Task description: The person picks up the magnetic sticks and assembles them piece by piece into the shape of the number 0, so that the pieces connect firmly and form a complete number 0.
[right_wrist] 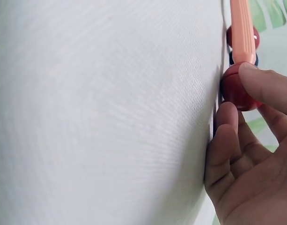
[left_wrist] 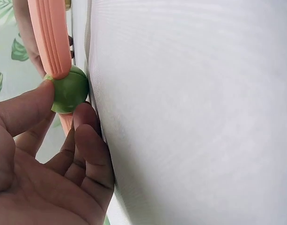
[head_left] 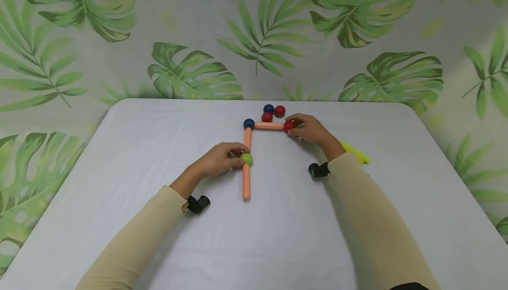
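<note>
My left hand [head_left: 222, 158] pinches a green ball [left_wrist: 69, 91] between thumb and fingers. From that ball one orange rod [head_left: 246, 182] runs toward me and another orange rod [head_left: 248, 139] runs away to a blue ball [head_left: 248, 124]. A third orange rod [head_left: 269, 126] extends right from the blue ball, forming a corner. At its far end, a red ball [right_wrist: 237, 88] is held by my right hand [head_left: 311, 130], the thumb on its upper side. The rods look ribbed lengthwise in both wrist views.
Behind the corner lie a loose blue ball [head_left: 268, 109] and two red balls, one at the right [head_left: 279, 111] and one nearer [head_left: 267, 117]. Yellow rods [head_left: 356, 152] lie partly under my right forearm. A leaf-patterned cloth [head_left: 190, 74] rises behind the white table [head_left: 158, 122].
</note>
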`<state>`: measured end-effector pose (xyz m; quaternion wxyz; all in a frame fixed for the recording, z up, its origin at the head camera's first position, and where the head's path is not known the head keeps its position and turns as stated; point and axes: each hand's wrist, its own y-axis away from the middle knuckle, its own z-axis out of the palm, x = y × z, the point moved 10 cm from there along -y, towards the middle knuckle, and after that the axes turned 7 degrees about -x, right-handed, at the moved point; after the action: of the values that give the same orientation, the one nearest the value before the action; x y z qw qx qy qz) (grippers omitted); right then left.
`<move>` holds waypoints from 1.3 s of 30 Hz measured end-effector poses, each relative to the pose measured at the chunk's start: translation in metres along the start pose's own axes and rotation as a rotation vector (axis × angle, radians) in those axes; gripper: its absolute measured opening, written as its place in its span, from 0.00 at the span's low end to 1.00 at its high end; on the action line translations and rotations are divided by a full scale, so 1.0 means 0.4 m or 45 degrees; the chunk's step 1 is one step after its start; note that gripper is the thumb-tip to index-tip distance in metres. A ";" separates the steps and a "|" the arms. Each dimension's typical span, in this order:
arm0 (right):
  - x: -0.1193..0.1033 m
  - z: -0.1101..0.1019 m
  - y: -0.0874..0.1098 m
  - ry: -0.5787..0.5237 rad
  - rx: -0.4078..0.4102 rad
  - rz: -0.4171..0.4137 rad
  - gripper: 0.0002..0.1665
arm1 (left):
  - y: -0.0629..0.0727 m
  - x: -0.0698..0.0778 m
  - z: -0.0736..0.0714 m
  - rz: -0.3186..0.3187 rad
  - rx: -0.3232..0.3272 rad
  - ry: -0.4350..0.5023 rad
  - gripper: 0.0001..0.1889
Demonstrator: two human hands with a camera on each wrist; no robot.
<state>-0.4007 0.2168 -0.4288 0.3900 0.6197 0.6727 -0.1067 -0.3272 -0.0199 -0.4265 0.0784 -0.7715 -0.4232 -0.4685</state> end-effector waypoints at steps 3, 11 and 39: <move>-0.001 -0.001 -0.002 0.002 -0.012 -0.008 0.28 | 0.001 -0.001 -0.002 -0.005 0.000 0.017 0.19; -0.016 -0.012 -0.007 0.046 -0.021 -0.069 0.27 | 0.001 -0.008 -0.006 -0.018 0.012 0.020 0.18; -0.187 0.024 -0.063 0.361 0.410 0.101 0.26 | -0.004 -0.007 -0.004 -0.004 -0.013 0.056 0.18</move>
<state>-0.4251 0.1495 -0.3948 0.1913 0.7087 0.6703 -0.1092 -0.3300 -0.0213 -0.4283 0.0830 -0.7607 -0.4202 -0.4877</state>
